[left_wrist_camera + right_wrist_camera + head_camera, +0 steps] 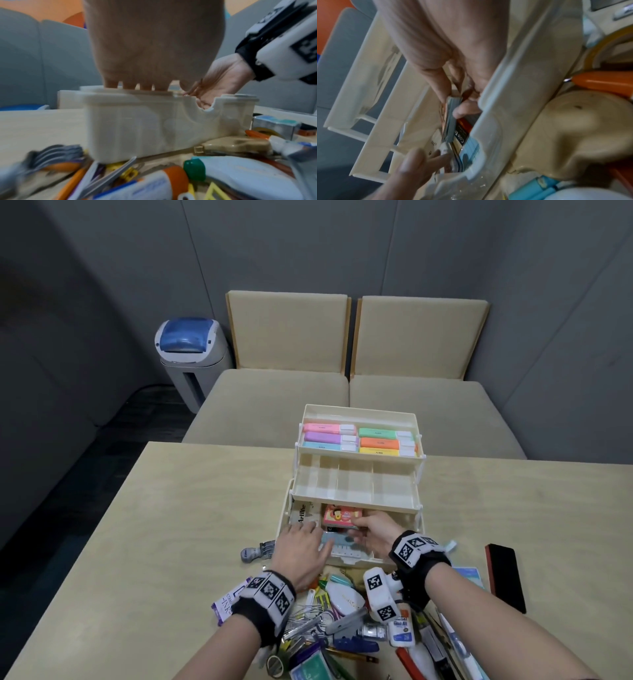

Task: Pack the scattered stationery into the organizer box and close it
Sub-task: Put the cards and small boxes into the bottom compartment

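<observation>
The cream organizer box stands open on the table with its tiers fanned out. Pastel highlighters fill the top tray, and the middle tray holds nothing. In the bottom compartment lie an Artline box, a black pack and a blue item. My right hand reaches in and pinches a small pink and orange box between thumb and fingers, its thin edge showing in the right wrist view. My left hand reaches over the front wall, straight fingers touching the contents.
Loose stationery is heaped between the box and the near table edge: a glue bottle, a white correction tape, scissors, clips and pens. A black board eraser lies at the right, a purple ink box at the left. Chairs stand behind.
</observation>
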Motion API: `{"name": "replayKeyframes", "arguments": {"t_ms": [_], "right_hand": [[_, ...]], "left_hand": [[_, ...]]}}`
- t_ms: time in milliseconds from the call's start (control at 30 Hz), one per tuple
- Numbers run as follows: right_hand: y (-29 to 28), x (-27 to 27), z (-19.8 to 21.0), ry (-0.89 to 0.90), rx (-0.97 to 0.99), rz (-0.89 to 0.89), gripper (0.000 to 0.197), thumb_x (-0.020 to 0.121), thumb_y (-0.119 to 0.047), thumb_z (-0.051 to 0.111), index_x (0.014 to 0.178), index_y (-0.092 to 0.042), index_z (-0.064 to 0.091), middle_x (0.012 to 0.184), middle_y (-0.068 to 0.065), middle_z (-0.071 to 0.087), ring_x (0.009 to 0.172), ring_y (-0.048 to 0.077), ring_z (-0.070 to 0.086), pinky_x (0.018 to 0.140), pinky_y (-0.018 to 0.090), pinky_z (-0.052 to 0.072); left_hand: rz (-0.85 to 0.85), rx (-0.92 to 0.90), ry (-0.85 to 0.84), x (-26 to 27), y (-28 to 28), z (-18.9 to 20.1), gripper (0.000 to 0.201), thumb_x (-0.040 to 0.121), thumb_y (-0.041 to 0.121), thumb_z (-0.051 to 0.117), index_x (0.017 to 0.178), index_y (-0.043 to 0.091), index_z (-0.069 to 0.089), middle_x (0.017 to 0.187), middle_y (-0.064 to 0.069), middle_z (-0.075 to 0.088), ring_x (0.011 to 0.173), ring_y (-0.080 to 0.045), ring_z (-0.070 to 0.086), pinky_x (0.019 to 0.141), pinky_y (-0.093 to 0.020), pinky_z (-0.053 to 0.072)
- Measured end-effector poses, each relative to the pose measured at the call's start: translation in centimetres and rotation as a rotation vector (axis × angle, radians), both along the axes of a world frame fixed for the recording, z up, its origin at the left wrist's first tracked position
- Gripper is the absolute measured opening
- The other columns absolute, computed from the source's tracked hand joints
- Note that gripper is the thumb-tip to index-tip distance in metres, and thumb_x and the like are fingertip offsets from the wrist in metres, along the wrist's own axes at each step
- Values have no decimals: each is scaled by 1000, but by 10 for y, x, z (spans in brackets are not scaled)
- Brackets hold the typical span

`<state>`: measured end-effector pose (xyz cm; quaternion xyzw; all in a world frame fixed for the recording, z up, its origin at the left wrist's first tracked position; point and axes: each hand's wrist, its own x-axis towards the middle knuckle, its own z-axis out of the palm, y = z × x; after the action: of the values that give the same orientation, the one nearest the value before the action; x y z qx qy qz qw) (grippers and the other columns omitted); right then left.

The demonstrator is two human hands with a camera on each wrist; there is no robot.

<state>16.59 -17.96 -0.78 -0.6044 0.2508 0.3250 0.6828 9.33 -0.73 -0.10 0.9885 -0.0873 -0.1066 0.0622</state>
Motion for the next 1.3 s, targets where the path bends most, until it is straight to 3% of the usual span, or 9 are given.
{"name": "replayKeyframes", "arguments": {"t_ms": [267, 400, 533, 667, 800, 900, 1067, 1200, 1300], "right_hand": [[55, 1, 4, -13, -2, 67, 29, 84, 7, 63, 111, 12, 53, 98, 23, 66, 77, 25, 68, 62, 27, 57], [68, -1, -1, -102, -139, 95, 23, 89, 5, 58, 110, 10, 51, 103, 23, 66, 88, 29, 69, 78, 36, 58], [59, -6, 7, -169, -239, 176, 40, 93, -5, 55, 132, -1, 47, 98, 17, 65, 73, 20, 60, 65, 31, 53], [42, -24, 21, -369, -374, 331, 38, 96, -13, 51, 133, -9, 50, 107, 7, 62, 95, 29, 65, 85, 39, 55], [14, -45, 30, -589, -483, 407, 30, 96, -13, 49, 125, -13, 58, 120, 3, 61, 98, 16, 60, 70, 10, 46], [-13, -61, 36, -699, -506, 377, 27, 95, -13, 50, 119, -17, 61, 113, 0, 61, 91, 7, 56, 67, 8, 44], [-67, -80, 43, -732, -521, 159, 21, 95, -8, 51, 108, -17, 64, 98, -1, 63, 85, 12, 62, 76, 21, 51], [-104, -92, 43, -614, -478, 32, 15, 95, -7, 51, 98, -13, 64, 84, 8, 62, 68, 13, 61, 53, 18, 49], [-117, -109, 27, -585, -589, 192, 11, 94, -16, 56, 85, -19, 62, 81, 2, 66, 72, 15, 64, 63, 21, 52]], "left_hand": [[220, -223, -327, -41, 59, 9, 43, 92, 44, 23, 102, 26, 61, 101, 11, 59, 89, -8, 53, 82, -29, 41], [306, -252, -276, -46, 66, 1, 25, 97, 33, 41, 113, 24, 59, 112, 7, 57, 100, -13, 53, 86, -32, 41], [355, -301, -189, -38, 57, 0, 37, 98, 33, 40, 133, 21, 46, 125, 4, 54, 113, -15, 53, 93, -34, 39], [341, -334, -144, -34, 43, -5, 40, 98, 39, 36, 134, 22, 41, 123, 3, 57, 109, -14, 56, 96, -36, 41], [364, -312, -177, -36, 30, -5, 41, 98, 43, 35, 132, 23, 45, 115, 2, 61, 97, -14, 59, 93, -39, 45], [380, -291, -181, -38, 17, 4, 41, 98, 41, 34, 130, 21, 49, 108, 2, 60, 90, -13, 58, 86, -35, 41], [411, -348, -157, -47, 17, 3, 48, 100, 37, 34, 143, 17, 35, 143, -7, 43, 123, -19, 49, 104, -43, 39], [443, -505, -228, -65, 37, -13, 30, 96, 20, 47, 125, 14, 53, 118, -4, 57, 103, -20, 56, 91, -38, 47], [494, -563, -175, -89, 47, -21, 15, 95, 18, 49, 104, 23, 60, 94, 3, 65, 80, -14, 64, 73, -35, 52]]}}
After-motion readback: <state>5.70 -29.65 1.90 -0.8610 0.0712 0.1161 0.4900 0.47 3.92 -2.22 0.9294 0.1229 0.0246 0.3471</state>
